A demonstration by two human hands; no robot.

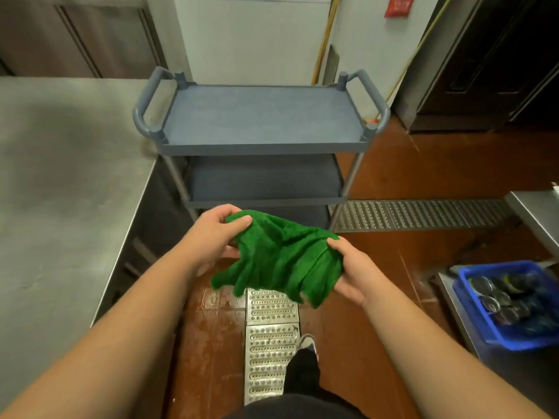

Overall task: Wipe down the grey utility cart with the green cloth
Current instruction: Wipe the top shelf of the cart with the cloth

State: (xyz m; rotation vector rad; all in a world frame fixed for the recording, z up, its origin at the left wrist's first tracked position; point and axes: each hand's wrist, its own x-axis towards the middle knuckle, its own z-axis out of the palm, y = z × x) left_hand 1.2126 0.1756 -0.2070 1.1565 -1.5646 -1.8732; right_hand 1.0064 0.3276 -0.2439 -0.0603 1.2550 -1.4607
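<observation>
The grey utility cart [260, 116] stands straight ahead, three shelves tall, with a curved handle at each end and a bare top shelf. In front of it, below the level of the middle shelf, a crumpled green cloth [281, 258] hangs between both hands. My left hand [216, 234] grips the cloth's upper left corner, thumb on top. My right hand [352, 270] holds its right edge, thumb over the fabric and fingers beneath. The cloth does not touch the cart.
A steel counter [60, 182] runs along the left, close to the cart's left handle. A blue crate [511, 303] of metal items sits on a low steel surface at right. Metal drain grates [269, 343] cross the brown floor; my shoe [307, 343] stands on one.
</observation>
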